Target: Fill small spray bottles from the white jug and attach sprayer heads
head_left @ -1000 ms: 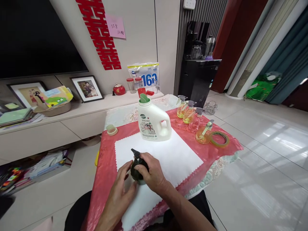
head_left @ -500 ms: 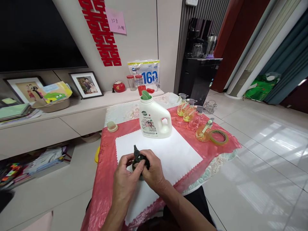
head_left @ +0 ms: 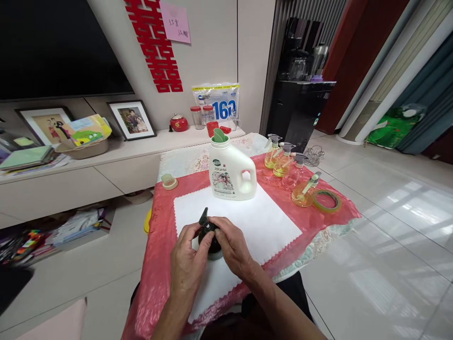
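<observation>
A small dark green spray bottle [head_left: 211,245] with a black trigger head [head_left: 204,219] stands on the white cloth [head_left: 262,222] near the table's front edge. My left hand [head_left: 187,257] grips the trigger head from the left. My right hand [head_left: 231,248] wraps the bottle's body from the right. Behind it stands a white detergent jug [head_left: 231,172] with its green spout cap flipped up.
Several clear spray bottles with yellow liquid [head_left: 283,163] stand at the table's right rear. A tape roll [head_left: 327,201] lies by the right edge and a small lid [head_left: 169,181] at left rear. A red plastic cover [head_left: 159,245] drapes the table. A low cabinet [head_left: 88,174] runs along the left.
My left hand has moved from the bottle's lower side up onto the trigger head. Both hands now hold the bottle; the view has shifted slightly.
</observation>
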Motion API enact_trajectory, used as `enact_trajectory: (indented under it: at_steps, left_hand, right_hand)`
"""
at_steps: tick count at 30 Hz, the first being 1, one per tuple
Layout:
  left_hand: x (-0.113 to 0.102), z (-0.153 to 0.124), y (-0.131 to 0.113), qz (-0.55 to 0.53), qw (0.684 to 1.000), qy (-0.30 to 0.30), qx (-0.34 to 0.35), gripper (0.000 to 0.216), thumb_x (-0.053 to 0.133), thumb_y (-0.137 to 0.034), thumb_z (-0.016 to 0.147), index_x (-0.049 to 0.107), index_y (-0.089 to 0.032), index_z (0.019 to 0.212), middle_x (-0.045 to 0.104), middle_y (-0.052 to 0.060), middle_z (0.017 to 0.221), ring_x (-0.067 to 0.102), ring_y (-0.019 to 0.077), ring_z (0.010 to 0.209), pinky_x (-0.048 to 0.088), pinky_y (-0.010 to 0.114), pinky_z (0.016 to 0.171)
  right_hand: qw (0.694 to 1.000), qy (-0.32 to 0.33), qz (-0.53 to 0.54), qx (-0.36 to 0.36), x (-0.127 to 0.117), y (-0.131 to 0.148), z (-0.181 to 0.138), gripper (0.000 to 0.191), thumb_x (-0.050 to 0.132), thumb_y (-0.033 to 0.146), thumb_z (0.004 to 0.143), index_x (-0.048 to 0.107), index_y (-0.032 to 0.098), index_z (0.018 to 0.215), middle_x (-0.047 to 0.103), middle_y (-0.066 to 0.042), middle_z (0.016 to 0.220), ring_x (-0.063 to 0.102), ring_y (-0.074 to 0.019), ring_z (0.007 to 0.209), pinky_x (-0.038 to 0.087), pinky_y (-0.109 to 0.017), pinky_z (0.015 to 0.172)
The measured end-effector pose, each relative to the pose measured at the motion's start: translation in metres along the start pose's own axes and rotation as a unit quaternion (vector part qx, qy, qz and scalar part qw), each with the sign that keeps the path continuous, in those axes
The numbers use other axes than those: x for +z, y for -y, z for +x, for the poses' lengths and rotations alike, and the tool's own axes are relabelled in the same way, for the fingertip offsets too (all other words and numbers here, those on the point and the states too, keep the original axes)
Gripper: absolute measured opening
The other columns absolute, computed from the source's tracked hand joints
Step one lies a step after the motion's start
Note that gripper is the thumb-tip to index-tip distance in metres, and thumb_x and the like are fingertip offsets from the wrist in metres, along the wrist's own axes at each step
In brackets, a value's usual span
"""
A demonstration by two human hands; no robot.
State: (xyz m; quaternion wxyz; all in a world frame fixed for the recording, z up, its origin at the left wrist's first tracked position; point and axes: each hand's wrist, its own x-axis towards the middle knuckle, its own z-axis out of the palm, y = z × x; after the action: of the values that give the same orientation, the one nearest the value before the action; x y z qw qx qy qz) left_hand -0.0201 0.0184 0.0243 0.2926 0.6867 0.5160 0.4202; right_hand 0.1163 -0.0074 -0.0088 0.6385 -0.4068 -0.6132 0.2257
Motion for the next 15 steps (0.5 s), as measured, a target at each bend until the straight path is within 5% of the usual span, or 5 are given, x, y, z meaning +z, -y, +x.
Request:
enact_trajectory:
  at_steps: [9,15]
  left_hand:
    - [0.0028,-0.0047,-0.0037,0.026,0.999,-0.015,0.039,0.031,0.064,-0.049,0.086,0.071,-0.024,0.103,0.073,0.007,0.108,0.070,0.0272,0.103,0.058,0.041,0.088]
    - [0.0065,-0.0019,-0.0073,0.037,0.999,-0.029,-0.003,0.030,0.068,-0.048,0.081,0.069,-0.024,0.100,0.073,0.006,0.101,0.071,0.0279,0.094,0.057,0.041,0.083]
  right_hand:
    - [1.000,-0.027,-0.016,0.006,0.0041,-0.0070,-0.0029,0.034,0.049,0.012,0.095,0.063,0.020,0.124,0.063,-0.006,0.115,0.060,-0.0155,0.108,0.051,-0.029,0.097]
    - [0.998,-0.010,-0.033,0.047,0.0064,-0.0031,-0.0016,0.031,0.049,0.013,0.094,0.064,0.017,0.120,0.059,-0.010,0.114,0.057,-0.0184,0.107,0.052,-0.032,0.094]
